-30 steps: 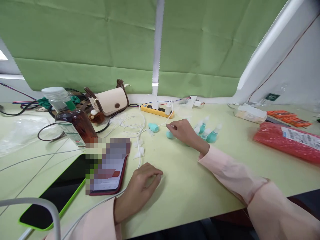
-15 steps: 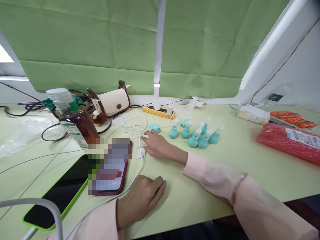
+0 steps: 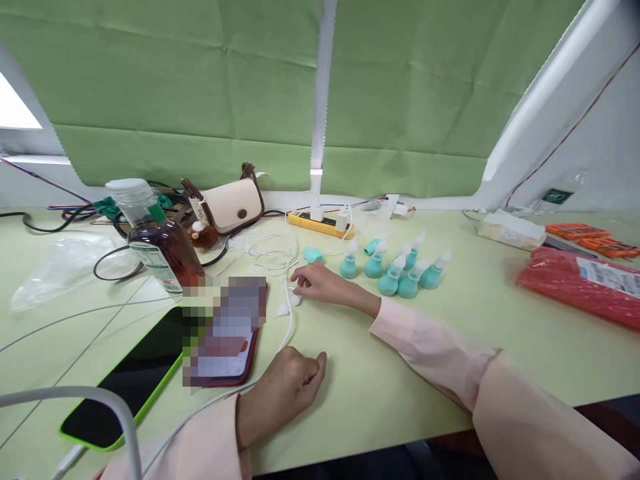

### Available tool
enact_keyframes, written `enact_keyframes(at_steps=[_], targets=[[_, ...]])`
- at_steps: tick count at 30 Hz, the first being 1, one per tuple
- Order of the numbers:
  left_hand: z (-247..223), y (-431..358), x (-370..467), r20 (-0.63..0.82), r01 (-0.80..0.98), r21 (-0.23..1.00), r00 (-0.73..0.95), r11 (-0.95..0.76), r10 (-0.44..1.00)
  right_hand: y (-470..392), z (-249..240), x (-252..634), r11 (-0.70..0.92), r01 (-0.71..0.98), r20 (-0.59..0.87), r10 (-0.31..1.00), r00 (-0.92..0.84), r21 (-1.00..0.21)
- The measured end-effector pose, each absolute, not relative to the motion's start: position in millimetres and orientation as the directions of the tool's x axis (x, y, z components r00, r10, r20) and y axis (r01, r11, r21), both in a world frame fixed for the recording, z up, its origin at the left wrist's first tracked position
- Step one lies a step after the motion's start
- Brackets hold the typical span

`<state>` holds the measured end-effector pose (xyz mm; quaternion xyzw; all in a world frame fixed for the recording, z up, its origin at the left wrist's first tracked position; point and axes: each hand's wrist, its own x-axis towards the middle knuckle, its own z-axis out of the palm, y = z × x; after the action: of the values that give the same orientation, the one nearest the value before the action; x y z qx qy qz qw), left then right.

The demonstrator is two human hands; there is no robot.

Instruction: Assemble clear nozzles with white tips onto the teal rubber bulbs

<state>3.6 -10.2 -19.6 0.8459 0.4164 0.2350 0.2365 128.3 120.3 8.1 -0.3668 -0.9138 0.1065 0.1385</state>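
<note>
My right hand [image 3: 320, 283] reaches over the table beside a white cable [image 3: 289, 313]. Its thumb and fingers are pinched close together, with a small whitish bit at the fingertips that is too small to name. Small translucent pointed tips [image 3: 283, 311] lie just below those fingers. My left hand [image 3: 284, 393] rests on the table near the front edge, loosely curled, with no object showing in it. Right of my right hand stand several teal squeeze bulbs [image 3: 389, 283] with clear tips. A teal bulb without a visible tip [image 3: 313, 255] lies just behind my right hand.
To the left are a blurred-screen phone [image 3: 225, 347], a green-cased phone [image 3: 135, 380] and a bottle of brown liquid [image 3: 167, 253]. Behind stand a cream handbag [image 3: 233, 205] and a yellow power strip [image 3: 320, 225]. A red plastic-wrapped package [image 3: 575, 283] lies at right.
My right hand has drawn slightly back from the small tips, its fingers closer together. My left hand has curled a little more, thumb raised. The view has shifted slightly.
</note>
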Motion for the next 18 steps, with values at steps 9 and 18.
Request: enact_keyframes(at_steps=[9,18], targets=[[-10,-3,2,0.138,0.533,0.777,0.376,-0.335,0.916,75,47,166,0.628,0.675,0.182,0.770,-0.612,-0.386],[-7,-4,2,0.186,0.355,0.882,0.340,-0.309,0.922,70,44,172,0.133,0.388,-0.206,0.668,-0.715,-0.912]])
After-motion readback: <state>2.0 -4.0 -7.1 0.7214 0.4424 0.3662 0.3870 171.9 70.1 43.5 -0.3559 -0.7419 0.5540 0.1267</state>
